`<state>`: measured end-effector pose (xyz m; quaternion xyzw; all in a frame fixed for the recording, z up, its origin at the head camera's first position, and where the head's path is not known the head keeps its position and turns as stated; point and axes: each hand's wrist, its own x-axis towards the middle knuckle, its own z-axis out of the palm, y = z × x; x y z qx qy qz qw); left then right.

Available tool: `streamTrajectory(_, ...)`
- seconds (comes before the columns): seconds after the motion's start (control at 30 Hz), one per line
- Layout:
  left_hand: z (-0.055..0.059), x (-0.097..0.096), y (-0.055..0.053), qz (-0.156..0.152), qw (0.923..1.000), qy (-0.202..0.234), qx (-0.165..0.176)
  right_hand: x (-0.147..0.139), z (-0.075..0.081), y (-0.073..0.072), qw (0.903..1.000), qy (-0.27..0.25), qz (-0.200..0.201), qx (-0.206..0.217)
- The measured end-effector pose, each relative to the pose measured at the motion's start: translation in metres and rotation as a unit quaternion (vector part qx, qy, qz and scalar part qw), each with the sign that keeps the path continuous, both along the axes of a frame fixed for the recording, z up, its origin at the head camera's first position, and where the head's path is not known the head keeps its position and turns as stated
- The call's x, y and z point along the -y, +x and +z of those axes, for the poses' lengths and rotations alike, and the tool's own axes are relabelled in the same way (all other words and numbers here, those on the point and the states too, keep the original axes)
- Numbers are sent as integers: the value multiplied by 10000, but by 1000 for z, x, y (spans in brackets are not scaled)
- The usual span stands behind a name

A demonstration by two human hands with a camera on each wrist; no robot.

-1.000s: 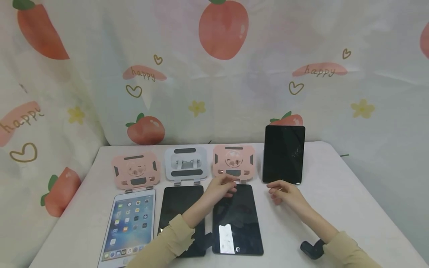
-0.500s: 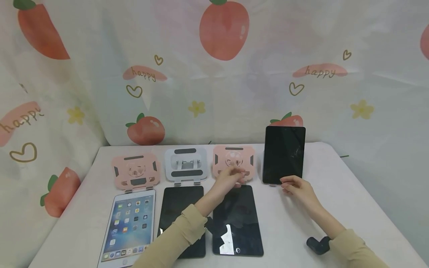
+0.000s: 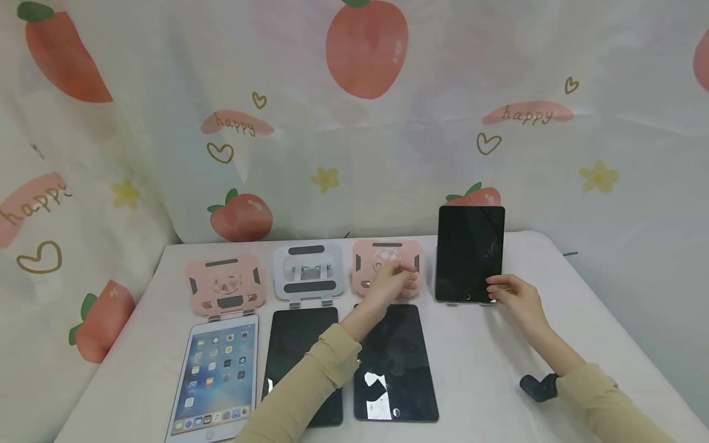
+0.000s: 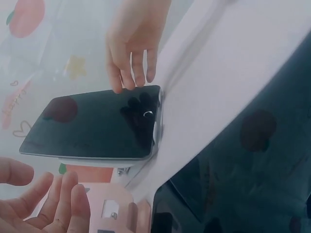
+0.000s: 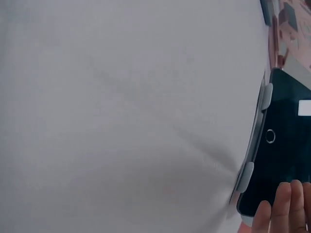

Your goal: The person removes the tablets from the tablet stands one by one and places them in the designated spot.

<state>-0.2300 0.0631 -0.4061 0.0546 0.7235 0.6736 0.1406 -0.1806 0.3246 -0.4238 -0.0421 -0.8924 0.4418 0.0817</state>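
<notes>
A black tablet [image 3: 469, 253] stands propped upright at the back right, its bottom edge on the light hooks [image 5: 247, 177] of a stand mostly hidden behind it. My right hand [image 3: 517, 300] is at the tablet's lower right side, fingertips right at its edge, fingers loosely extended. My left hand [image 3: 391, 287] hovers in front of a pink tablet stand [image 3: 362, 258], to the left of the upright tablet. Relaxed and slightly bent, the left fingers [image 4: 62, 196] hold nothing. Below that pink stand a second black tablet [image 3: 396, 369] lies flat.
Another pink stand [image 3: 224, 261] and a blue-grey stand [image 3: 308, 252] stand along the back left. In front lie a white tablet [image 3: 216, 369] with a lit screen and a dark tablet [image 3: 299, 335], partly behind my left sleeve. A patterned cloth [image 3: 388, 154] hangs behind the table.
My right hand has moved right and slightly up along the upright tablet's bottom, to its right corner. The left hand has shifted right and up, over the pink stand.
</notes>
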Motion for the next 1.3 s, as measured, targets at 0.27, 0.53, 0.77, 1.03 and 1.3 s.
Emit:
streamTrajectory(0.27,5,-12,-10,240,9997,-31,-22,-17,6,-18,9991,116,-373,-182)
streamTrajectory(0.53,10,-24,-19,455,9990,-11,-33,-29,14,-36,9964,-126,-820,-157)
streamTrajectory(0.77,14,-36,-30,736,9972,11,95,-37,20,-57,9922,-546,-1064,-365)
streamTrajectory(1.03,24,-49,-40,558,9983,-11,152,-42,37,-69,9905,-1053,-726,-504)
streamTrajectory(1.3,40,-57,-56,105,9984,-546,-43,-42,52,-77,9790,-1907,-463,-544)
